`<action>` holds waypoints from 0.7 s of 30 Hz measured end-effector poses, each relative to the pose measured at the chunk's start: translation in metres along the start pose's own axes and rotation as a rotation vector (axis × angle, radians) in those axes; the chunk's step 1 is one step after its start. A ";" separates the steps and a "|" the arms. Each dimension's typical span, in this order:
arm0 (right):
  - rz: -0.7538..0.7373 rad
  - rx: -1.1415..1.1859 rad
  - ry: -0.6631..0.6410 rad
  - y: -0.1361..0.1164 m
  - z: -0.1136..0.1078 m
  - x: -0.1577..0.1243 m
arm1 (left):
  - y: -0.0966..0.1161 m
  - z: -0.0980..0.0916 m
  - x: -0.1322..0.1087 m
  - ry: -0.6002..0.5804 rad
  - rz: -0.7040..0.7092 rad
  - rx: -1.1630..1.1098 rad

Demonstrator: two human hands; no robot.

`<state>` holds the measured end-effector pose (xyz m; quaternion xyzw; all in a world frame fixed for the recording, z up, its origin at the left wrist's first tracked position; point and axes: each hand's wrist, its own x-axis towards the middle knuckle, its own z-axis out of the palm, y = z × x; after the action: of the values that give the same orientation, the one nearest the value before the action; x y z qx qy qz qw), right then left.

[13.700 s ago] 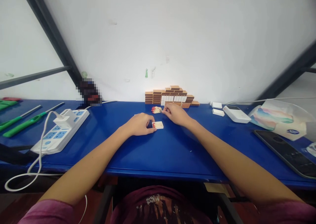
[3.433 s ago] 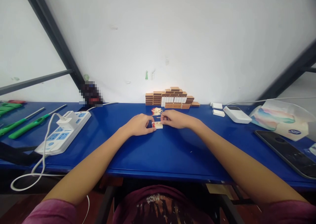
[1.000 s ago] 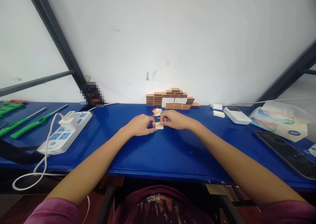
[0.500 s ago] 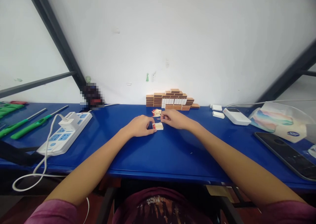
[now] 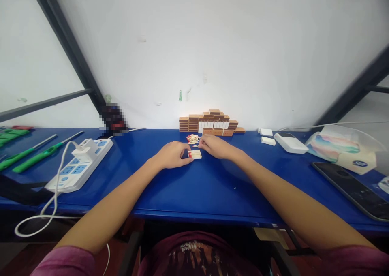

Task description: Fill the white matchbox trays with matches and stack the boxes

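My left hand grips the left end of a small white matchbox tray between thumb and fingers. Red-tipped matches lie in the tray, heads toward my left thumb. Behind it on the blue table is a loose pile of red-headed matches. My right hand is at the right edge of this pile, thumb and index finger pinched together. Whatever is between those fingertips is too small to make out. One or two stray matches lie between the pile and the tray.
Stacked brown matchboxes stand against the wall behind the pile. To the left are a white power strip with a cable and green-handled lighters. A white device, small white blocks and a phone are to the right.
My right hand has shifted slightly away from the tray, toward the match pile's right edge. My left hand still holds the tray in the same place.
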<state>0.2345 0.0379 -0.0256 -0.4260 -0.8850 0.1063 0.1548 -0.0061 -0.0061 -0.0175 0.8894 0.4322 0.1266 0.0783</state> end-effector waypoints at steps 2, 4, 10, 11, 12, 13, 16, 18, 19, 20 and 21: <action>-0.031 0.015 0.028 -0.005 -0.005 -0.002 | -0.001 0.000 0.000 -0.002 -0.011 0.007; -0.048 0.009 0.009 -0.011 -0.008 -0.003 | -0.002 -0.001 0.000 -0.017 -0.031 0.016; -0.018 -0.046 -0.094 -0.023 -0.004 -0.005 | -0.006 -0.001 -0.001 -0.040 -0.039 0.012; -0.020 -0.039 -0.095 -0.023 -0.003 -0.005 | -0.005 -0.001 0.000 -0.041 -0.034 0.010; -0.029 -0.026 -0.092 -0.023 -0.002 -0.005 | -0.005 -0.001 0.000 -0.041 -0.029 0.007; -0.044 -0.010 -0.085 -0.022 -0.002 -0.005 | -0.005 -0.001 0.000 -0.040 -0.023 0.005; -0.093 0.038 -0.051 -0.021 -0.004 -0.006 | -0.007 -0.008 -0.001 -0.033 -0.006 0.001; -0.121 0.074 -0.059 -0.021 -0.006 -0.008 | -0.013 -0.019 -0.003 0.001 -0.023 -0.012; -0.132 0.090 -0.081 -0.021 -0.007 -0.008 | -0.017 -0.025 -0.004 0.029 -0.049 -0.022; -0.136 0.099 -0.111 -0.020 -0.007 -0.009 | -0.022 -0.031 -0.006 0.049 -0.082 -0.024; -0.134 0.102 -0.141 -0.020 -0.008 -0.010 | -0.027 -0.037 -0.008 0.064 -0.117 -0.009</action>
<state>0.2285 0.0181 -0.0139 -0.3492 -0.9136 0.1702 0.1202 -0.0418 0.0056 0.0101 0.8577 0.4853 0.1519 0.0759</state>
